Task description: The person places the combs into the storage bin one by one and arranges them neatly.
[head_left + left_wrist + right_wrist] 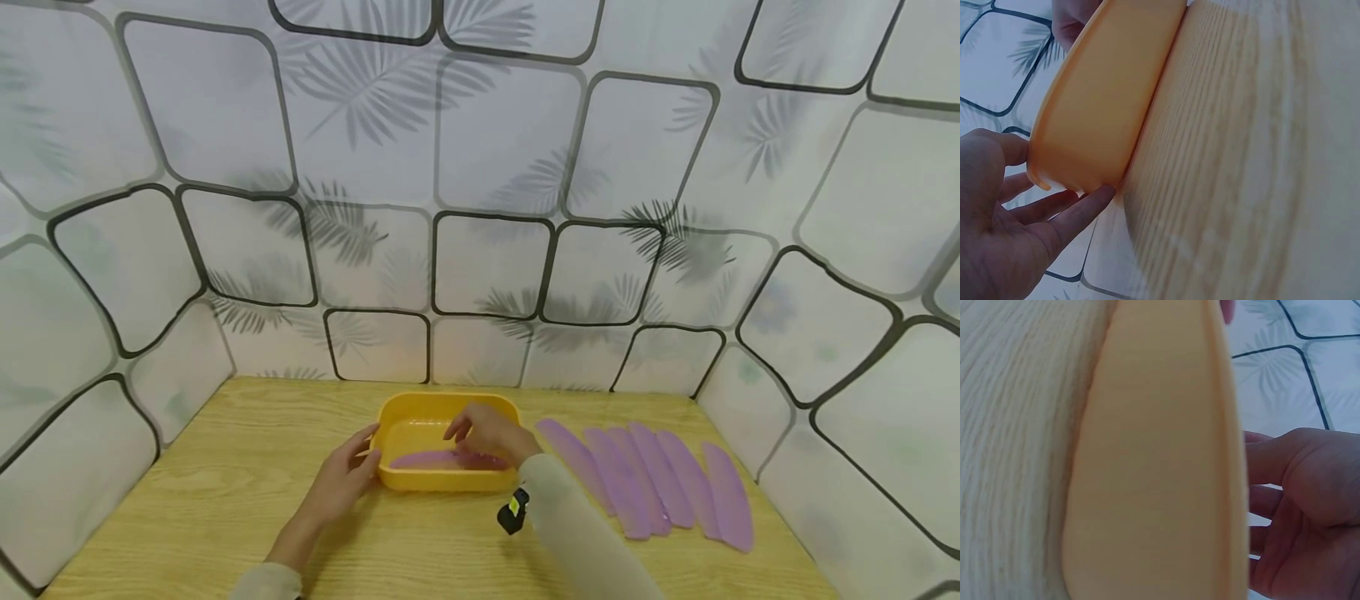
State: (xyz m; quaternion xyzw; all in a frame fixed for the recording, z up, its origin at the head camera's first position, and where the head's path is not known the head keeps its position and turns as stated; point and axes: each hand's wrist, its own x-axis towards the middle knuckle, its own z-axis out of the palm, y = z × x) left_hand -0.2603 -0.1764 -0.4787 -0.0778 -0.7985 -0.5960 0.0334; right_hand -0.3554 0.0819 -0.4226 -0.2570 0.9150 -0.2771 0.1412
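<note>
A yellow rectangular plastic tray (450, 481) stands on the wood-grain table. My left hand (343, 473) touches its left end, thumb near the front corner, fingers extended along the wall. The left wrist view shows those fingertips (1105, 192) against the tray's outside. Over the tray's right half is my right hand (489, 430), fingers loosely bent downward, with nothing visibly held. Under it lies a flat purple strip (423, 460) along the inner front side, darker in the hand's shadow. In the right wrist view the tray wall (1147, 456) hides the fingertips.
Several similar flat, curved purple strips (576, 462) lie side by side, some overlapping, on the table (225, 467) right of the tray. A patterned wall covering (495, 267) encloses the table's back and sides. A black device (513, 512) is on the right wrist.
</note>
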